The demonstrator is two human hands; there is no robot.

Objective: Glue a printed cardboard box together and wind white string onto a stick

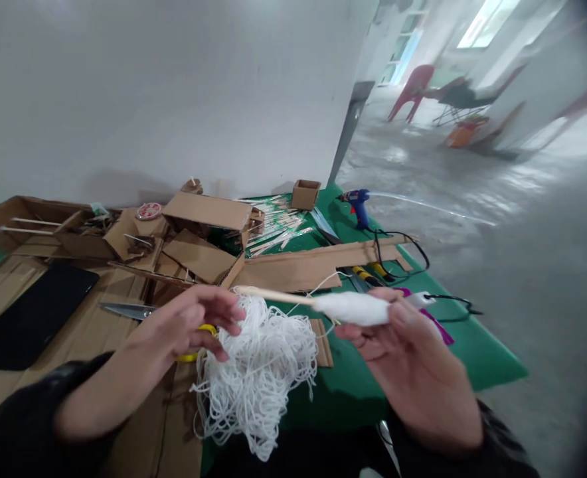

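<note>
A wooden stick (278,296) with a thick, smooth white wrapping (350,309) lies nearly level in front of me. My right hand (413,358) grips the wrapped end between thumb and fingers, and the bare end points left. Whether the wrapping is wound string or another soft material, I cannot tell. Beside the stick's bare tip, my left hand (194,325) is open with its fingers apart and curved, holding nothing. Beneath both hands spreads a loose, tangled heap of white string (263,372). A thin strand rises behind the stick.
Scissors (124,310) with yellow handles lie partly behind my left hand. Cardboard boxes (204,211) and loose wooden sticks (283,222) stand along the wall. A blue glue gun (357,204) with a black cord rests on the green table (493,358). A black flat tablet-like object (34,318) lies left.
</note>
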